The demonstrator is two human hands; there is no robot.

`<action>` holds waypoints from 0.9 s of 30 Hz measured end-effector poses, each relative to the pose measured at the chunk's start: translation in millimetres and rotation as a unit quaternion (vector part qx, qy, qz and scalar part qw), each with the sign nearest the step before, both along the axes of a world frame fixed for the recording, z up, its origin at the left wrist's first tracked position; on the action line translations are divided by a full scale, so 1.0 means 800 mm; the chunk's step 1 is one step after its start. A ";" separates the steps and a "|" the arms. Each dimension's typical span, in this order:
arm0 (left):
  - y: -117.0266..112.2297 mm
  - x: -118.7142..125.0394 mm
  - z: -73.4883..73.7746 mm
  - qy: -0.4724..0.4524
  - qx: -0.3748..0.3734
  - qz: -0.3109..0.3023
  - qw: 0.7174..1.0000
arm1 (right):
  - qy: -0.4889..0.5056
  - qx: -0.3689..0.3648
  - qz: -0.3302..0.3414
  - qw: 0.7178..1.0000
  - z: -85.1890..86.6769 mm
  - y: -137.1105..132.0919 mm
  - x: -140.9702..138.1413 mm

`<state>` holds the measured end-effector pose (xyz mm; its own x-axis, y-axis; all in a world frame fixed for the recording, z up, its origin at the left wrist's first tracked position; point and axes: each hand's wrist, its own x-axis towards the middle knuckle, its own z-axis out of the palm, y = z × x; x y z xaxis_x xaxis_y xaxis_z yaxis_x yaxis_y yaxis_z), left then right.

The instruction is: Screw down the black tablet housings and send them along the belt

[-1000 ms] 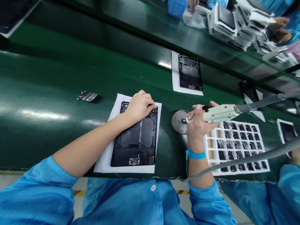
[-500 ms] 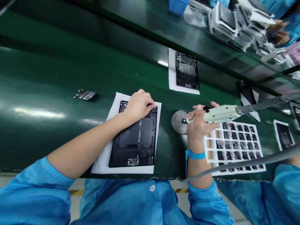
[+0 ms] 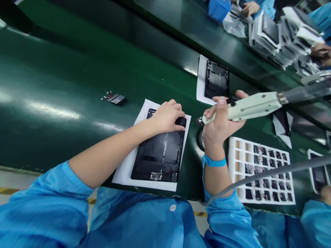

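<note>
A black tablet housing [image 3: 157, 155] lies on a white sheet [image 3: 122, 175] in front of me. My left hand [image 3: 169, 117] rests over its upper part, with bent fingers and thumb around a small black block [image 3: 182, 121] at the top right corner. My right hand [image 3: 219, 125] grips a pale green electric screwdriver [image 3: 254, 106], its tip [image 3: 200, 120] pointing left toward the housing, apart from it. Below that tip is a round perforated metal dish [image 3: 202, 139], mostly hidden by my right hand. Whether a screw sits on the tip cannot be made out.
A white compartment tray [image 3: 234, 165] of small black parts stands at right, a grey cable [image 3: 269, 175] crossing it. Another tablet housing [image 3: 217, 79] lies behind. A bundle of small wired parts [image 3: 116, 99] is at left. Stacked panels [image 3: 269, 38] and co-workers' hands [image 3: 250, 8] are beyond.
The screwdriver has lifted off the perforated dish and moved up, its tip now nearer the housing. My left thumb and fingers have parted around the small black block. The camera view has shifted.
</note>
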<state>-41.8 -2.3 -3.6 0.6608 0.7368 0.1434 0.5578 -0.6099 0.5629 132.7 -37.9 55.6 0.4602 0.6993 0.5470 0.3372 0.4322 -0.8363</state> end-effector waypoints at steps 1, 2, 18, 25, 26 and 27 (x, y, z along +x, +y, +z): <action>-0.001 0.000 0.000 0.000 0.003 0.000 1.000 | -0.004 -0.011 0.010 1.000 -0.008 0.004 -0.006; -0.001 0.001 0.000 0.000 0.005 0.002 1.000 | -0.011 -0.018 0.015 1.000 -0.016 0.007 -0.011; -0.005 0.005 -0.001 -0.010 0.009 0.010 1.000 | 0.001 -0.015 0.038 0.999 -0.037 0.012 -0.021; 0.002 0.003 -0.003 -0.040 -0.006 0.007 0.999 | 0.019 0.007 0.049 0.999 -0.046 0.017 -0.032; 0.002 0.003 -0.004 -0.046 -0.008 0.010 0.999 | 0.020 0.004 0.048 0.999 -0.047 0.018 -0.034; 0.003 0.003 -0.004 -0.049 -0.007 0.017 0.999 | 0.020 -0.001 0.046 0.999 -0.046 0.018 -0.034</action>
